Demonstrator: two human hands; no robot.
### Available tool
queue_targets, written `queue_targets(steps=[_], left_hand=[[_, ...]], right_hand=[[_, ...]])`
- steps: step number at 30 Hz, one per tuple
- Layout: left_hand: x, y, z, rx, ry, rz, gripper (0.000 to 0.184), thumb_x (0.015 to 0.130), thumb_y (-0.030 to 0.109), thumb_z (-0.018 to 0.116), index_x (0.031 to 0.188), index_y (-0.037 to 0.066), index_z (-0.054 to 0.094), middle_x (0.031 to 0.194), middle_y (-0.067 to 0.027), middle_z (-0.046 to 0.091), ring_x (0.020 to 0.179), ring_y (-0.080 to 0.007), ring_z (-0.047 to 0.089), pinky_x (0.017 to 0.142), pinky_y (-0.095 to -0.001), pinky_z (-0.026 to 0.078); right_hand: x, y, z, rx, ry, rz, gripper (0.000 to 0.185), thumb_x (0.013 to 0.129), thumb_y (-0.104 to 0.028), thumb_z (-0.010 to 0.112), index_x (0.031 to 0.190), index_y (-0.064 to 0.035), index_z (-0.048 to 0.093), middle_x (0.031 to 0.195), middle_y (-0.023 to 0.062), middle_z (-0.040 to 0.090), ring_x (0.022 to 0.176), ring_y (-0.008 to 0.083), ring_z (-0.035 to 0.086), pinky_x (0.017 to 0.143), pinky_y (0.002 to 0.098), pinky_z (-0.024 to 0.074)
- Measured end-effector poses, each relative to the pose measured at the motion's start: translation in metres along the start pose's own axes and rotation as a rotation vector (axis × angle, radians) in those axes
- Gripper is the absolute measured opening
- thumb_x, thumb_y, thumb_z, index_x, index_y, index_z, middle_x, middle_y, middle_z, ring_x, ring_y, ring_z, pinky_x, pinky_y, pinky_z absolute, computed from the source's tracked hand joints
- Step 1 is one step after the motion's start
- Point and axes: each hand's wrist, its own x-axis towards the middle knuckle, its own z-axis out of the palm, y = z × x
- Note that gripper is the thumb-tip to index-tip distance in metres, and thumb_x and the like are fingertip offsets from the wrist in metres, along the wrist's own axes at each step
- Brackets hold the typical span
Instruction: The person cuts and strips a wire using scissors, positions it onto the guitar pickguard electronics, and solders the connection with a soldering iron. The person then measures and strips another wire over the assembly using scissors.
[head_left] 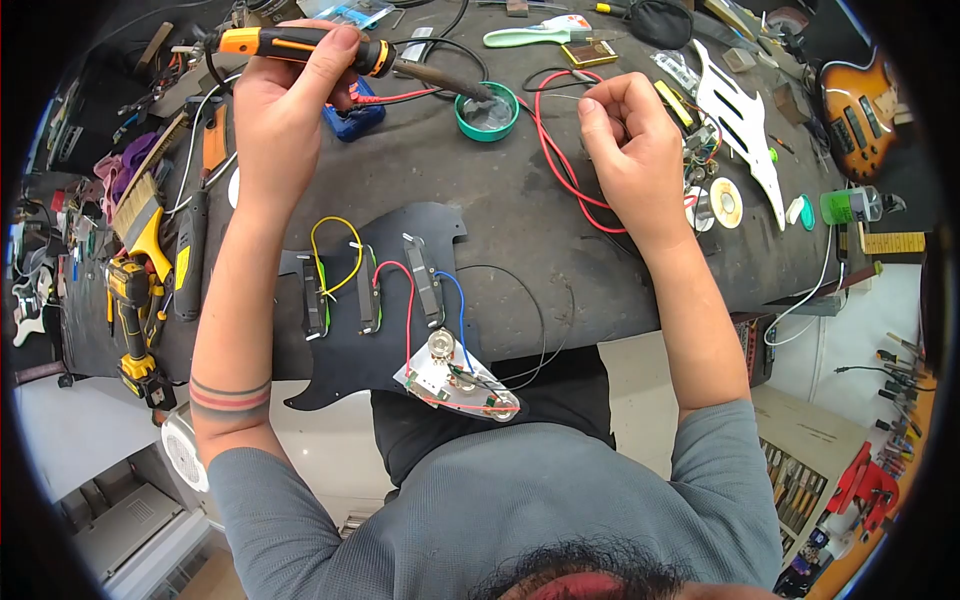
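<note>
My left hand (pixel 290 115) is closed around the orange and black handle of a soldering iron (pixel 262 42). The iron's dark shaft slants down to the right, its end at a small round green tub (pixel 489 136) with grey stuff inside. My right hand (pixel 638 150) pinches what looks like a thin solder wire (pixel 562 96), which points left towards the tub. Nearer my body lies a black guitar pickguard (pixel 400 300) with three pickups. Yellow, red and blue wires run over it, and potentiometers (pixel 441 345) sit on its lower right part.
Red and black cables (pixel 548 150) loop beside my right hand. On the right are a white pickguard (pixel 740 130), a solder spool (pixel 726 203) and a sunburst guitar body (pixel 858 120). A brush (pixel 140 215) and a yellow drill (pixel 130 290) stand at the left.
</note>
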Motion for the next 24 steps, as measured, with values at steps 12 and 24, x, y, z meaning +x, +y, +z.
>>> queue_targets(steps=[12,24], left_hand=[[-0.006,0.007,0.013,0.063,-0.016,0.074,0.025,0.110,0.025,0.079,0.121,0.002,0.077,0.096,-0.0029,0.076,0.080,-0.0092,0.065,0.073,-0.0248,0.050],[-0.003,0.004,0.012,0.052,-0.004,0.069,0.025,0.111,0.024,0.078,0.121,0.001,0.076,0.097,-0.0031,0.077,0.080,-0.0087,0.066,0.072,-0.0244,0.050]], right_hand=[[-0.001,0.000,0.000,-0.015,0.001,-0.010,0.011,0.104,-0.007,0.073,0.101,-0.0016,0.064,0.074,-0.0020,0.060,0.063,0.0060,0.048,0.059,0.0276,0.0427],[-0.001,-0.004,0.000,-0.001,-0.004,-0.010,0.012,0.103,-0.007,0.073,0.101,-0.0006,0.064,0.074,-0.0013,0.061,0.063,0.0062,0.048,0.059,0.0282,0.0433]])
